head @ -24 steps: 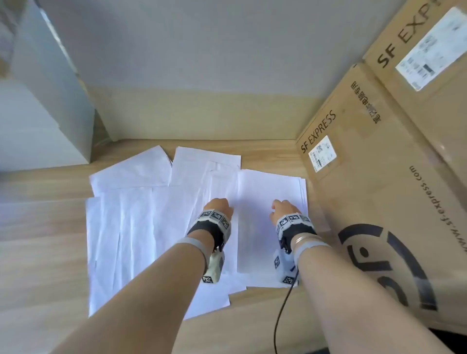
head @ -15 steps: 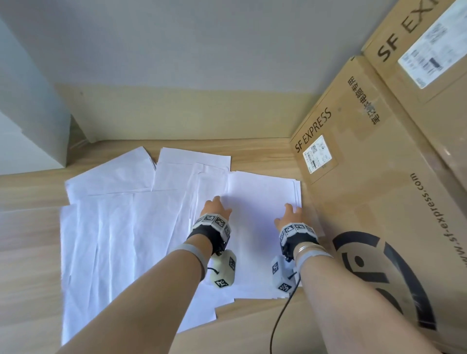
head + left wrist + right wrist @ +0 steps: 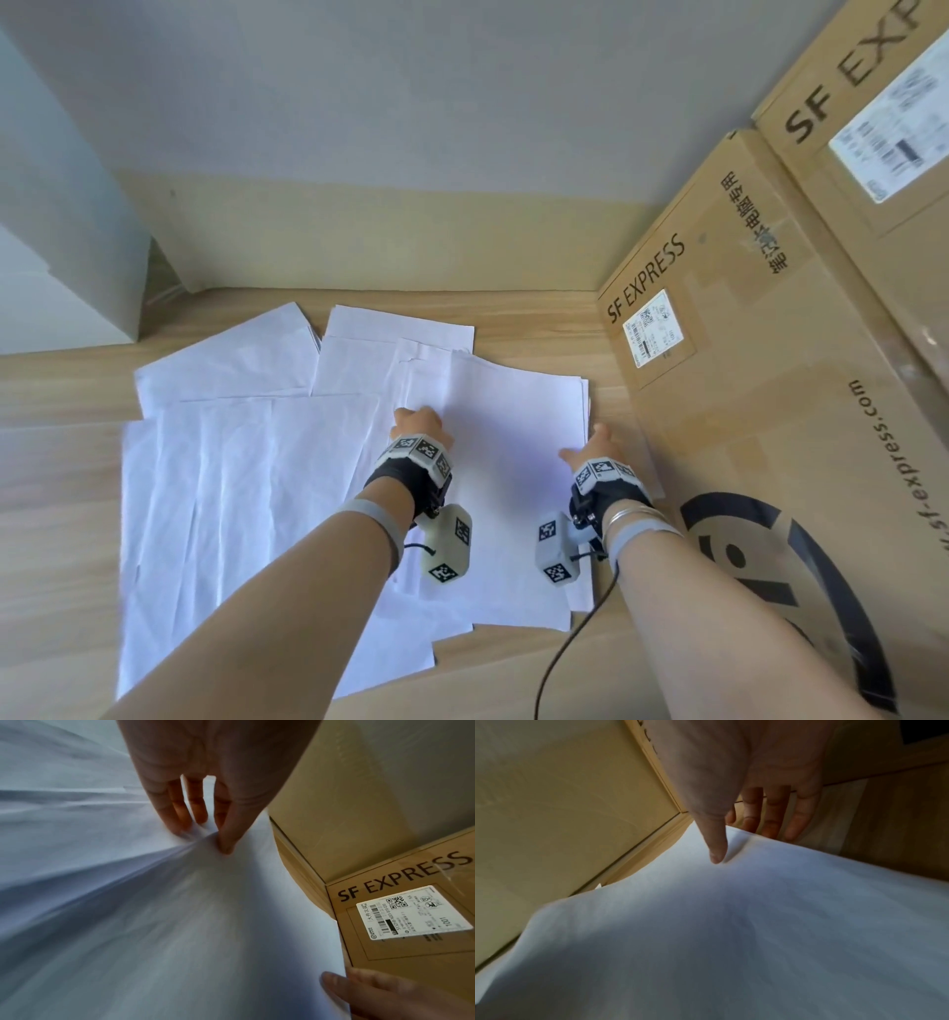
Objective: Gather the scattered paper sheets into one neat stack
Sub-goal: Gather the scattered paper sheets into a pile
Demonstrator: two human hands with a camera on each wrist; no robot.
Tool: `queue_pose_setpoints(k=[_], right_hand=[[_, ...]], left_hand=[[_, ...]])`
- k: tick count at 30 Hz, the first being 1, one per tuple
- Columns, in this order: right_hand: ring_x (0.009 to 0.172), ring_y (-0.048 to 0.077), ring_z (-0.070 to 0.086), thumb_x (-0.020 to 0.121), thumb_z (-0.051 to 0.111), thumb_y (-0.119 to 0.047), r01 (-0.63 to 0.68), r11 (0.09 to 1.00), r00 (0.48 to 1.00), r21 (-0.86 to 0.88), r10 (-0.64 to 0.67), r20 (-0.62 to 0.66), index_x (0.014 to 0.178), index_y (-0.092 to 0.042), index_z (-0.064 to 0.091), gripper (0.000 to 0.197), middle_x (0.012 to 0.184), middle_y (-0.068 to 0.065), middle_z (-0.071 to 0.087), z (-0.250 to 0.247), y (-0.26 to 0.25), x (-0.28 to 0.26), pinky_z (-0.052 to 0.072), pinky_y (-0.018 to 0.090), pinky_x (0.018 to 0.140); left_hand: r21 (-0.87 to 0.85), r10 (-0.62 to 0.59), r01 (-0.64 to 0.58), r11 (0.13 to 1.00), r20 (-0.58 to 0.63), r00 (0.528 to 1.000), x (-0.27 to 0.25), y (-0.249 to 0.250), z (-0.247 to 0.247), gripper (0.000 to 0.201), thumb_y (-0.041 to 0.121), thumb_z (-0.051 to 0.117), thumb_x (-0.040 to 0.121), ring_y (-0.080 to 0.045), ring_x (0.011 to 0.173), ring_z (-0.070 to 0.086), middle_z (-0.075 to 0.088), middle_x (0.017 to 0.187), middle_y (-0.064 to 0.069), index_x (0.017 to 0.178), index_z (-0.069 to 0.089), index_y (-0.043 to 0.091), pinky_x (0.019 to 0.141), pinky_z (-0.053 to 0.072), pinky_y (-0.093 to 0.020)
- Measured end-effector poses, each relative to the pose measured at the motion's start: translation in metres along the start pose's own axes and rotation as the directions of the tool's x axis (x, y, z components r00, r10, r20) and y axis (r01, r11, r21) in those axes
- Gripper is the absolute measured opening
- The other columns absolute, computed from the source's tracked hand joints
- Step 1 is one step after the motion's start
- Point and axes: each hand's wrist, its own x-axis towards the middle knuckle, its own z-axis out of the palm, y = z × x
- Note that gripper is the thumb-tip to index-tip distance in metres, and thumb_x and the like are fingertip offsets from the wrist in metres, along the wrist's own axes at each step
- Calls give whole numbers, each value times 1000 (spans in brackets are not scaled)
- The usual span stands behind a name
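White paper sheets lie on a wooden floor. A partly squared stack [image 3: 513,462] sits at the right, next to a cardboard box. My left hand [image 3: 416,424] is at the stack's left edge; in the left wrist view its thumb and fingers [image 3: 205,835] pinch a raised fold of paper. My right hand [image 3: 590,447] is at the stack's right edge. There the thumb [image 3: 716,858] lies on top and the fingers [image 3: 772,825] reach down past the lifted edge. Loose creased sheets [image 3: 231,488] spread out to the left, and more sheets [image 3: 226,360] fan out behind.
A large SF Express cardboard box [image 3: 770,385] stands close against the stack's right side, with another box [image 3: 873,128] above it. A pale cabinet [image 3: 61,257] stands at the back left. The wall's skirting [image 3: 385,241] runs just behind the sheets. A cable [image 3: 560,652] trails from my right wrist.
Both hands were bunched on top of the stack. They have spread apart, the left to the stack's left edge and the right to its right edge, and now grip the paper.
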Motion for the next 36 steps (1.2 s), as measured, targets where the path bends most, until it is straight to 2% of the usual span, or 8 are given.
queue_pose_setpoints(k=[5,9,12,15,21,24,32,36], right_hand=[[98,32,59,89,53,-8,104,995,994,-7,-103,34,117,1,52,30,118,21,62,2,-4,-3,44,34,81],[84,27,52,86,51,-3,192,981,981,36,-190,-44,111,-2,53,25,117,22,58,7,-5,-6,42,31,74],[86,28,54,85,51,-5,178,973,984,150,-172,-55,121,-5,48,36,120,19,58,8,-5,-9,43,32,73],[97,30,57,84,57,-12,142,926,989,351,-144,-19,140,-12,29,62,130,17,53,9,-6,-14,46,38,91],[105,43,60,79,51,2,249,842,968,478,-232,-96,107,3,56,29,111,26,64,10,-21,-22,49,49,91],[97,34,61,79,46,5,351,761,936,546,-280,-212,108,0,58,32,109,21,66,1,-38,-32,49,46,91],[82,18,52,82,43,6,595,543,803,593,-366,-471,96,-6,52,21,90,8,58,-31,-77,-76,40,6,55],[82,18,54,79,46,8,622,466,783,629,-364,-504,96,-11,53,27,77,-5,58,-29,-78,-88,40,3,54]], left_hand=[[-149,31,-24,989,46,998,-4,-7,-4,26,5,53,83,-24,78,47,45,76,-4,97,33,15,69,38,-29],[-245,37,-19,969,70,997,-11,-12,-11,46,2,57,82,-28,92,57,56,86,-6,123,38,11,78,45,-33],[-242,100,-84,967,55,993,-12,-17,-20,13,0,53,84,-26,91,53,53,79,-7,78,52,11,69,43,-31],[-315,140,-138,939,-18,990,-12,-21,-24,40,-7,50,85,-20,83,45,40,61,-1,57,36,17,55,33,-23],[-544,231,-278,791,-156,961,-25,-18,-34,19,-15,44,86,-19,90,46,51,70,-3,95,58,-5,61,38,-24],[-632,292,-390,670,-258,921,-30,-9,-43,48,-20,37,83,-19,103,47,57,103,-11,125,46,1,91,45,-38],[-649,325,-630,426,-540,776,-54,11,-74,48,-17,39,83,-15,103,50,55,111,-5,128,38,-1,93,43,-26],[-598,311,-692,403,-622,719,-61,2,-75,42,-12,45,79,17,83,54,54,92,14,111,42,15,79,44,-6]])
